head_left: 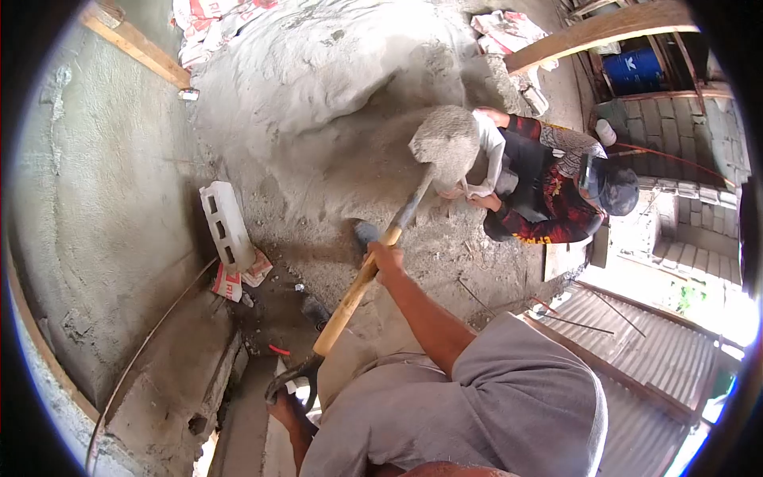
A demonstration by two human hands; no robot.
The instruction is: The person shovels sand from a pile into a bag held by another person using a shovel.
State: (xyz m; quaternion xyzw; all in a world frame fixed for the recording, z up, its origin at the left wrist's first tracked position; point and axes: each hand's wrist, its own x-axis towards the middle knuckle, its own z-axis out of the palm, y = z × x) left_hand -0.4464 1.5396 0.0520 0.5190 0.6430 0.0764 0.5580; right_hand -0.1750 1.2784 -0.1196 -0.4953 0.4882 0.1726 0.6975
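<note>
A shovel with a wooden shaft [346, 312] stretches out in front of me. My right hand [386, 262] is wrapped round the middle of the shaft. Down at the lower left, my left hand [288, 409] is closed on the dark end handle, its fingers partly hidden. Grey sand-like material [447, 141] is heaped on the blade and covers most of it. The blade is at the mouth of a white sack [491, 151], which a crouching co-worker holds with both hands, one hand [494, 117] at the far side and the other hand [486, 202] nearer me.
A big grey sand pile [294, 71] fills the back. Left of it, a hollow concrete block [225, 225] leans near a rough wall [103, 215]. The co-worker [556, 179] crouches at the right. Wooden beams [604, 33] cross above, and corrugated sheets [636, 326] lie lower right.
</note>
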